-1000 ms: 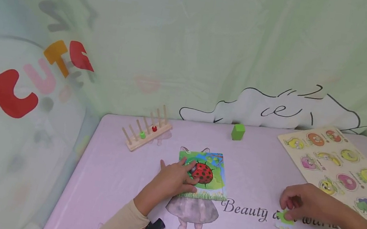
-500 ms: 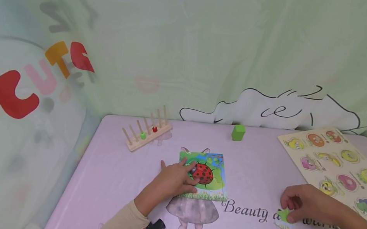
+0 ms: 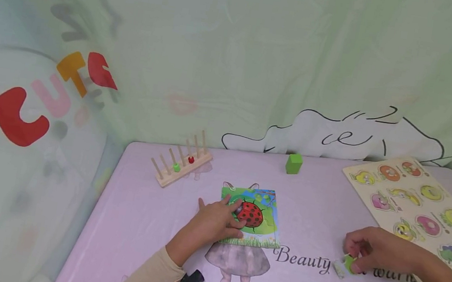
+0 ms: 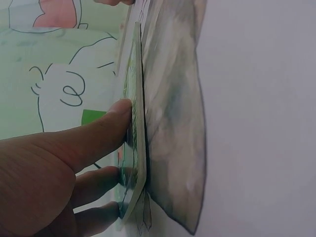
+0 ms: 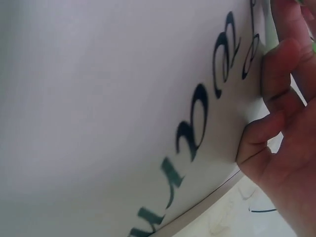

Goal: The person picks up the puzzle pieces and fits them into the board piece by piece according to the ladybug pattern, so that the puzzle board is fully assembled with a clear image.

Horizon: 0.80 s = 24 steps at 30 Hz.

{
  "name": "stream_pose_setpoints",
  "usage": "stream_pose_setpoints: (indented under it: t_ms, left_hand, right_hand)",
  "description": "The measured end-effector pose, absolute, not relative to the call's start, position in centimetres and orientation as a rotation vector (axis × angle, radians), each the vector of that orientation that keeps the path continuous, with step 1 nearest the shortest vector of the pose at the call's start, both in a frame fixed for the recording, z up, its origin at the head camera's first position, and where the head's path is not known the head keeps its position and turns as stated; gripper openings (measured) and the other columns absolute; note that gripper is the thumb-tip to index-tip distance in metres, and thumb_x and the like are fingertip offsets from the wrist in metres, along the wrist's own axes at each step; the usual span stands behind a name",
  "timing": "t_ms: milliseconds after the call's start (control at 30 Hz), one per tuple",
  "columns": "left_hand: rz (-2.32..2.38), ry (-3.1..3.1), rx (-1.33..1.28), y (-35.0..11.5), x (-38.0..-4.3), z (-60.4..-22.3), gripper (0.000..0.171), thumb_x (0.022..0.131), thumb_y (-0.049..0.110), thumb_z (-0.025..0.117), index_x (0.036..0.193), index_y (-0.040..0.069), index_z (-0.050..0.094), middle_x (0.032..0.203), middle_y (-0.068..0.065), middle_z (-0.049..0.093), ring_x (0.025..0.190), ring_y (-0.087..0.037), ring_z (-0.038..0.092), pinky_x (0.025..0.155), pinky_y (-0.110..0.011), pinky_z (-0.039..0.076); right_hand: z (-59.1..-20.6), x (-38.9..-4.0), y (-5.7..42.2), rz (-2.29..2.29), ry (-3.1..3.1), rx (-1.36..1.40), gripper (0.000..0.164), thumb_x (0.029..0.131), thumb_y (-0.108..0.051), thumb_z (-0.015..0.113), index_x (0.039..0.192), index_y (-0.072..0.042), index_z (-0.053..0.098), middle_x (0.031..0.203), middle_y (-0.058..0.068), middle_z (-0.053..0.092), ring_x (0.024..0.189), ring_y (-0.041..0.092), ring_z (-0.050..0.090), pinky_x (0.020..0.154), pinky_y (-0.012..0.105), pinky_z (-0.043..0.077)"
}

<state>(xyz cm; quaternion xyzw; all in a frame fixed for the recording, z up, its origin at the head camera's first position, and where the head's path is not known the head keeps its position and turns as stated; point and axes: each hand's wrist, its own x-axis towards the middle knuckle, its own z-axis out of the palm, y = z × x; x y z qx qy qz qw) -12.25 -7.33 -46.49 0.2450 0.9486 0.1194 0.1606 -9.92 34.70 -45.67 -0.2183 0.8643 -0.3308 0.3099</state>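
Observation:
A square ladybug jigsaw puzzle (image 3: 252, 214) lies on the table, left of centre in the head view. My left hand (image 3: 214, 221) rests on its left part, fingers spread; in the left wrist view the thumb and fingertips touch the face of the puzzle board (image 4: 140, 128). Off to the right, my right hand (image 3: 388, 253) pinches a small green and white puzzle piece (image 3: 340, 269) between thumb and fingers, close over the table lettering. The fingers cover part of that piece. The right wrist view shows the right hand (image 5: 291, 108) near the table surface, its lower fingers bent.
A wooden peg rack (image 3: 183, 168) with a green and a red bead stands at the back left. A green block (image 3: 293, 164) is at the back edge. On the right lies a fruit peg board (image 3: 409, 224). Fabric curtains (image 3: 219, 63) hang behind the table.
The puzzle piece has turned in my right hand's fingers, its pale end swinging left and slightly up. My left hand has stayed on the puzzle.

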Motion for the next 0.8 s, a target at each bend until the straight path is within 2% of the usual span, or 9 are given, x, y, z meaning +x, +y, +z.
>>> stream_pose_setpoints:
  t_ms: [167,367,600,800]
  left_hand:
    - [0.325,2.712,0.711,-7.4,-12.2,-46.3,0.031,0.087,0.053,0.074,0.116,0.04,0.076,0.16,0.008,0.043,0.154,-0.025,0.032,0.102,-0.085,0.027]
    - [0.314,2.713,0.707,-7.4,-12.2,-46.2,0.031,0.087,0.053,0.075,0.114,0.04,0.077,0.16,0.008,0.044,0.154,-0.024,0.033,0.102,-0.084,0.028]
    - [0.307,2.706,0.696,-7.3,-12.2,-46.1,0.031,0.087,0.053,0.075,0.115,0.041,0.076,0.16,0.009,0.043,0.154,-0.024,0.032,0.103,-0.083,0.028]
    - [0.3,2.704,0.692,-7.4,-12.2,-46.2,0.031,0.087,0.054,0.074,0.116,0.041,0.076,0.161,0.01,0.042,0.155,-0.024,0.031,0.104,-0.083,0.028]
  right_hand:
    - [-45.6,-10.3,34.6,-0.984,2.227,-0.628,0.004,0.092,-0.025,0.074,0.095,-0.023,0.072,0.082,-0.007,0.065,0.079,0.01,0.058,0.062,0.026,0.039]
    - [-45.1,-10.6,33.1,-1.048,2.237,-0.638,0.009,0.101,-0.022,0.064,0.105,-0.023,0.072,0.095,-0.005,0.071,0.084,0.012,0.063,0.068,0.023,0.044]
    - [-44.5,-11.1,29.0,-1.11,2.272,-0.619,0.012,0.1,-0.02,0.066,0.11,-0.017,0.072,0.1,-0.002,0.07,0.071,0.014,0.068,0.071,0.022,0.05]
    - [-44.8,-11.9,25.4,-1.176,2.314,-0.532,0.023,0.094,-0.024,0.075,0.111,-0.011,0.068,0.089,0.003,0.067,0.064,0.015,0.067,0.067,0.026,0.056]
